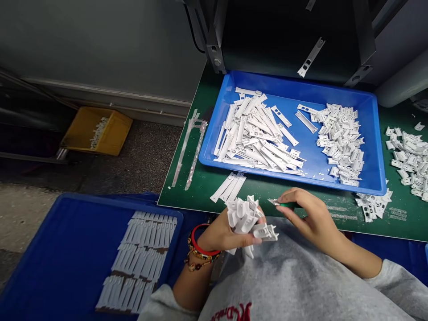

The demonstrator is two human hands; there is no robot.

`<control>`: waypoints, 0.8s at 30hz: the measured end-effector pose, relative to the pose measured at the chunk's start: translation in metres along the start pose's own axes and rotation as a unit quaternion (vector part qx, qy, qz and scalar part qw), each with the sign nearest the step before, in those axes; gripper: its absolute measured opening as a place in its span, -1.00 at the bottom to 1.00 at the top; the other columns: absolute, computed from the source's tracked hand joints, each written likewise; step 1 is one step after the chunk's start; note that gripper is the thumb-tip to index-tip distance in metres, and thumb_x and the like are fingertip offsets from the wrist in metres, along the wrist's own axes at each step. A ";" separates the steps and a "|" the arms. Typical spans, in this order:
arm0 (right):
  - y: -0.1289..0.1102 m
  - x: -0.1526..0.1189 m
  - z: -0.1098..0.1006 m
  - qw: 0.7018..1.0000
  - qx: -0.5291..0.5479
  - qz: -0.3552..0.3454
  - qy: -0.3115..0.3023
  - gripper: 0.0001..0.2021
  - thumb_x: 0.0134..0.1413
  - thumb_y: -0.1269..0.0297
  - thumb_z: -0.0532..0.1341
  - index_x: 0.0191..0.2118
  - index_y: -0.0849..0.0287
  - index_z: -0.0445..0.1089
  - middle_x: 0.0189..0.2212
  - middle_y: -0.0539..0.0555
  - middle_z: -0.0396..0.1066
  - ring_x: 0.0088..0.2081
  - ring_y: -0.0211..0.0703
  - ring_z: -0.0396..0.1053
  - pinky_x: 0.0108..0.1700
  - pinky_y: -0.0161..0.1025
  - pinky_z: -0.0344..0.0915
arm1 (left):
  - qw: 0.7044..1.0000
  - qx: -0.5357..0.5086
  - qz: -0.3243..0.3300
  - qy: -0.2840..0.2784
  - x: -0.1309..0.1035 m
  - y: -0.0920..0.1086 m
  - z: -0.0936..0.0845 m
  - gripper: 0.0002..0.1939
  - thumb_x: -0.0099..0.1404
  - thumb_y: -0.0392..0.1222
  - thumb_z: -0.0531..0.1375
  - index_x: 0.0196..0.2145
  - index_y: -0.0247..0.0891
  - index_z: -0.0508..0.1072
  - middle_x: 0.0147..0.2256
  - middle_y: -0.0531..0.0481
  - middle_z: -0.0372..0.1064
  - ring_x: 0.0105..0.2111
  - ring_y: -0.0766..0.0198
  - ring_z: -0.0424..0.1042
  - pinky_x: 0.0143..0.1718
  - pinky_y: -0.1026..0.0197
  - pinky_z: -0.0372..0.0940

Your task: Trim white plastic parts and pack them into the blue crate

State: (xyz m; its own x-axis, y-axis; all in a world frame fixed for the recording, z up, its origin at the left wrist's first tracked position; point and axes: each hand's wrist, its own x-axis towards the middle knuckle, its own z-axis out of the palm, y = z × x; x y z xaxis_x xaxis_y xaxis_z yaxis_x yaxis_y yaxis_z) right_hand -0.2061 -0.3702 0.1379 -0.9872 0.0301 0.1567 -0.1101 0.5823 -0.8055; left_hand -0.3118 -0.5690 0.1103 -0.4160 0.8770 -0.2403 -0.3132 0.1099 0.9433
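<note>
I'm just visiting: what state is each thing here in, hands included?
Left hand: closed around white parts
White parts: bunched together
Right hand: closed on a green-handled knife
Green-handled knife: blade exposed
Tray on the table: open, partly filled
Tray at lower left: open, partly filled
Yellow bin: open, white pieces inside

I count one left hand point(230, 236), one right hand point(314, 220) and one knife point(274, 202). The white pieces point(243, 216) in the left hand overlap too much for counting. One tray point(310, 154) on the counter point(200, 194) contains two heaps point(254, 133); one low tray point(67, 249) has three rows point(137, 258). Also there are three strips point(230, 189) before the first tray, and one yellow bin point(118, 133).
</note>
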 end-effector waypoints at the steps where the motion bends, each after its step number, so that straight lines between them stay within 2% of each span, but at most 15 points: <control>1: 0.000 0.000 0.000 1.000 -0.005 0.008 0.017 -0.92 0.28 0.30 0.13 -0.15 0.11 0.33 -0.30 0.09 0.48 -0.27 -0.14 0.46 -0.25 -0.23 0.39 | 1.000 0.005 -0.001 0.006 0.000 0.000 0.000 -0.79 0.03 -0.13 0.32 -0.43 -0.26 0.39 -0.45 -0.01 0.35 -0.43 0.23 0.36 -0.38 0.19 0.33; 4: -0.003 0.000 -0.003 0.999 0.017 0.032 0.002 -0.83 0.33 0.31 0.01 -0.06 0.10 0.29 -0.36 0.05 0.45 -0.39 -0.20 0.43 -0.34 -0.28 0.35 | 0.997 0.019 -0.025 0.066 0.001 -0.001 0.001 -0.74 0.04 -0.06 0.32 -0.40 -0.26 0.40 -0.45 -0.02 0.34 -0.43 0.21 0.36 -0.37 0.15 0.33; 8: -0.006 0.003 -0.004 0.997 0.024 -0.002 -0.067 -0.77 0.35 0.34 -0.08 -0.21 0.12 0.30 -0.43 0.02 0.38 -0.42 -0.22 0.36 -0.37 -0.30 0.25 | 0.992 0.066 -0.028 0.100 0.002 -0.002 0.000 -0.75 0.04 -0.06 0.30 -0.39 -0.26 0.41 -0.40 -0.05 0.36 -0.35 0.15 0.37 -0.29 0.12 0.33; 12: -0.006 0.005 -0.001 0.995 -0.001 -0.006 -0.095 -0.76 0.33 0.36 -0.10 -0.32 0.13 0.24 -0.48 -0.01 0.32 -0.48 -0.26 0.29 -0.42 -0.32 0.15 | 0.990 0.089 -0.007 0.104 0.004 -0.002 0.001 -0.81 0.06 -0.12 0.29 -0.40 -0.26 0.42 -0.39 -0.03 0.35 -0.34 0.17 0.37 -0.25 0.12 0.32; 17: -0.005 0.006 0.001 0.993 -0.013 0.015 -0.118 -0.80 0.30 0.25 -0.01 -0.37 0.12 0.21 -0.55 -0.07 0.23 -0.56 -0.31 0.16 -0.50 -0.35 0.02 | 0.992 0.094 0.008 0.090 0.005 -0.002 0.001 -0.84 0.10 -0.14 0.27 -0.40 -0.25 0.41 -0.41 -0.01 0.35 -0.37 0.20 0.37 -0.27 0.14 0.31; 24: -0.003 0.008 0.001 0.988 -0.012 0.030 -0.154 -0.70 0.33 0.21 -0.04 -0.46 0.11 0.13 -0.64 -0.11 0.13 -0.63 -0.33 0.03 -0.53 -0.35 -0.07 | 0.988 0.128 0.007 0.083 0.008 0.001 0.001 -0.84 0.10 -0.11 0.26 -0.42 -0.24 0.43 -0.43 -0.02 0.38 -0.37 0.19 0.38 -0.26 0.13 0.34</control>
State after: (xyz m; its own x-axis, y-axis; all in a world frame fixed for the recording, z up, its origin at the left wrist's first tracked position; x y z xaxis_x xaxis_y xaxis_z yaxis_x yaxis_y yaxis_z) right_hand -0.2139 -0.3726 0.1405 -0.9807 -0.1804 -0.0748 -0.0508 0.6054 -0.7943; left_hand -0.3141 -0.5614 0.1092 -0.5600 0.7925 -0.2415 -0.0889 0.2323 0.9686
